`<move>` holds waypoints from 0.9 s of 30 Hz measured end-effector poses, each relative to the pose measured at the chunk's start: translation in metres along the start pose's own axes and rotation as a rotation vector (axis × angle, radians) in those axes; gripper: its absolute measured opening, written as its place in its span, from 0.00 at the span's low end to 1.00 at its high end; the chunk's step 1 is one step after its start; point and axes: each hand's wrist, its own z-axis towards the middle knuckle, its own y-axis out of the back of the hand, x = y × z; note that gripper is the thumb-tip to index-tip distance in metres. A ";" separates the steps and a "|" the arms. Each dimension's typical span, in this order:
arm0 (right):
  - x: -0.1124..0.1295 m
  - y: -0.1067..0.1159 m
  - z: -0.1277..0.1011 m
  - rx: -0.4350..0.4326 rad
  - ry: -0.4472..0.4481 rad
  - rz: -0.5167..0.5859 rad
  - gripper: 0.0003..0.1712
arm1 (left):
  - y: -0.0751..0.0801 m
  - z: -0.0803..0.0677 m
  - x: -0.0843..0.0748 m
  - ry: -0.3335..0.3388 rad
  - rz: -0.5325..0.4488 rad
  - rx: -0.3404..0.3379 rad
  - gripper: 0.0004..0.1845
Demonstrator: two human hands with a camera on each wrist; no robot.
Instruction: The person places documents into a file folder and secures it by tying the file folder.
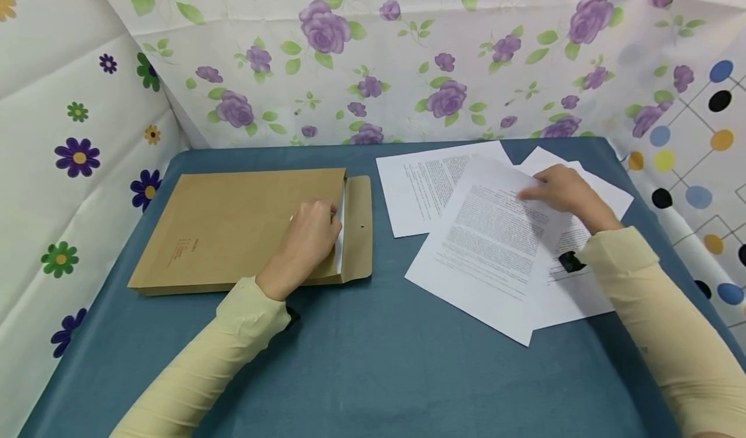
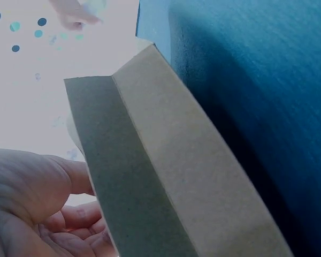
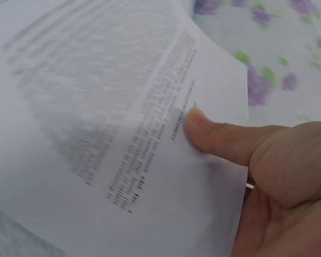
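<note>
A large brown paper envelope (image 1: 233, 221) lies on the left of the table, its flap (image 1: 360, 230) folded out to the right. White paper shows along its mouth. There my left hand (image 1: 311, 234) grips the upper edge of the opening; in the left wrist view, the thumb and curled fingers (image 2: 77, 217) meet at that brown edge. On the right, my right hand (image 1: 562, 192) pinches the far edge of a printed sheet (image 1: 489, 230). The right wrist view shows the thumb (image 3: 219, 136) flat on the text side of the paper, with the other fingers behind it.
Beneath and around the held sheet lie more printed sheets, one at the back left (image 1: 425, 179) and others at the right (image 1: 583, 295). A blue cloth (image 1: 373, 360) covers the table. Flower-patterned sheeting (image 1: 373, 49) hangs behind, with patterned sheeting at both sides.
</note>
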 end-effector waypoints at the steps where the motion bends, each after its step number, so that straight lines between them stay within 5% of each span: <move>1: -0.001 0.006 -0.003 0.003 0.012 0.021 0.30 | 0.000 0.000 0.000 -0.001 0.001 -0.001 0.11; 10: -0.015 0.042 -0.035 0.119 0.135 0.292 0.21 | 0.001 0.001 0.000 -0.008 -0.003 -0.009 0.11; 17: -0.037 0.055 -0.048 0.237 0.233 0.625 0.15 | 0.002 0.002 -0.001 0.003 0.000 0.000 0.11; 21: -0.049 0.061 -0.052 0.226 0.285 0.733 0.24 | 0.002 0.002 -0.001 -0.001 -0.002 0.000 0.11; 27: -0.059 0.069 -0.057 0.164 0.264 0.933 0.24 | 0.003 0.003 -0.001 -0.015 -0.003 -0.011 0.11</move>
